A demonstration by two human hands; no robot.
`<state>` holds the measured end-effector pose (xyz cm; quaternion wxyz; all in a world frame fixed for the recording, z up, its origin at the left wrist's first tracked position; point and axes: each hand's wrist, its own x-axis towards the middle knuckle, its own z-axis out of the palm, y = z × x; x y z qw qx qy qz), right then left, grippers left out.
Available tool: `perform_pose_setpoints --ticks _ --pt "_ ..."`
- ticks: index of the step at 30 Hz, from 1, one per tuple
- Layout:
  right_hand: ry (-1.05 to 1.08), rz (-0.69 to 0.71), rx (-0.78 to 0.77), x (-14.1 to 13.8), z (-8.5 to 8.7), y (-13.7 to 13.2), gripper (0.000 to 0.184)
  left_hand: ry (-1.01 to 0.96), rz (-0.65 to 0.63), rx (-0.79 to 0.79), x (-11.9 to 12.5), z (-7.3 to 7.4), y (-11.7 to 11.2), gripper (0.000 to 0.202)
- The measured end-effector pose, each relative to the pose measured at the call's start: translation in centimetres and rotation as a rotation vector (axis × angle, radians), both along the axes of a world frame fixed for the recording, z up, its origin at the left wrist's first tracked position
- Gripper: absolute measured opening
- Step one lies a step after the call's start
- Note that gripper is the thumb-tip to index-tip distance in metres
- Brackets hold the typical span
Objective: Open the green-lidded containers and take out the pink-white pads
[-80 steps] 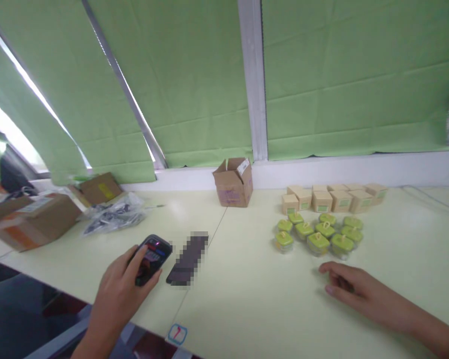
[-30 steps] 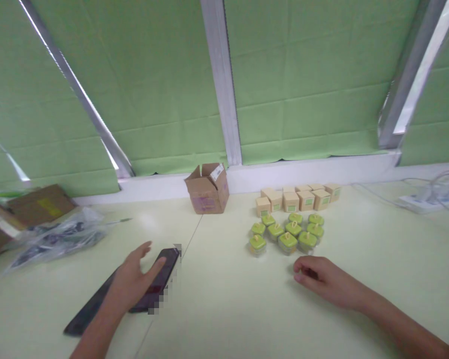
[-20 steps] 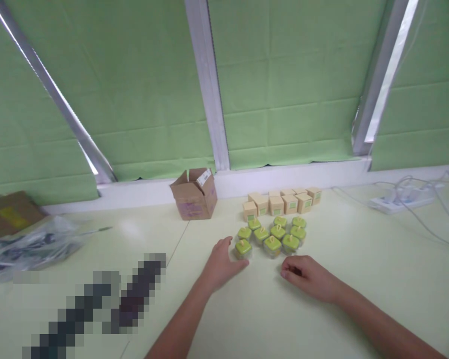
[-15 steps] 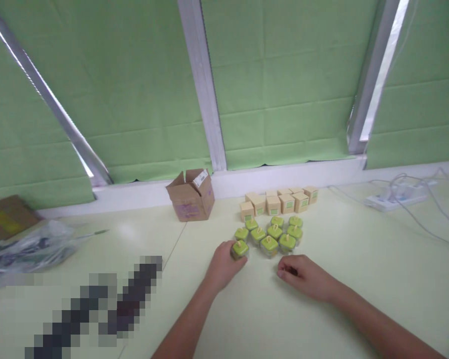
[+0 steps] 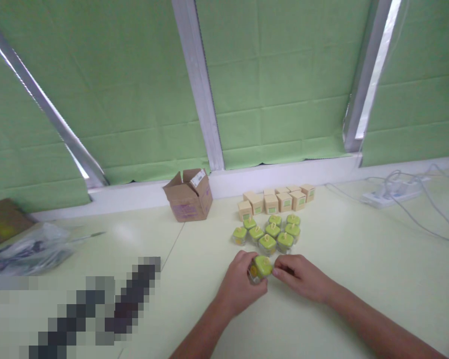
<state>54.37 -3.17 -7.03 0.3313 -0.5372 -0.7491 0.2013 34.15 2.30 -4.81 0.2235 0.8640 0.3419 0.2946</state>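
My left hand (image 5: 243,280) is wrapped around a small clear container with a green lid (image 5: 263,266), which is tilted toward the right and held just above or at the table; I cannot tell which. My right hand (image 5: 301,276) is curled, its thumb and index fingertips together at the right edge of that lid. Whether anything is pinched there is too small to see. Beyond both hands, several similar green-lidded containers (image 5: 267,243) stand in a loose group, each lid with a small yellowish loop on top.
Behind the containers stand several small tan boxes (image 5: 271,203) with green labels. An open cardboard box (image 5: 190,199) is to their left. A white power strip (image 5: 383,195) with cables lies at right. Plastic bags (image 5: 30,254) and brown cardboard (image 5: 3,219) are at far left.
My left hand has brought the green-lidded container away from the group, rightward and closer to me, tilting it. It now meets my right fingertips, which have barely moved.
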Motion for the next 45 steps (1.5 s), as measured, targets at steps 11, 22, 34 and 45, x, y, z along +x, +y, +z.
perform_pose_setpoints --ticks 11,22,34,45 --pt "-0.011 0.016 0.056 -0.7 0.2 -0.2 0.039 0.031 -0.114 0.047 0.2 -0.3 -0.8 0.052" --pt "0.066 0.014 0.140 -0.9 0.6 -0.4 0.035 0.084 -0.145 0.106 0.0 -0.2 -0.6 0.053" --pt "0.112 -0.033 0.133 -0.6 0.5 -0.2 0.031 0.126 -0.127 0.138 -0.2 -0.4 -0.4 0.054" --pt "0.251 -0.157 0.085 0.7 -0.5 0.4 0.036 0.162 0.037 0.150 -1.0 -1.0 1.2 0.055"
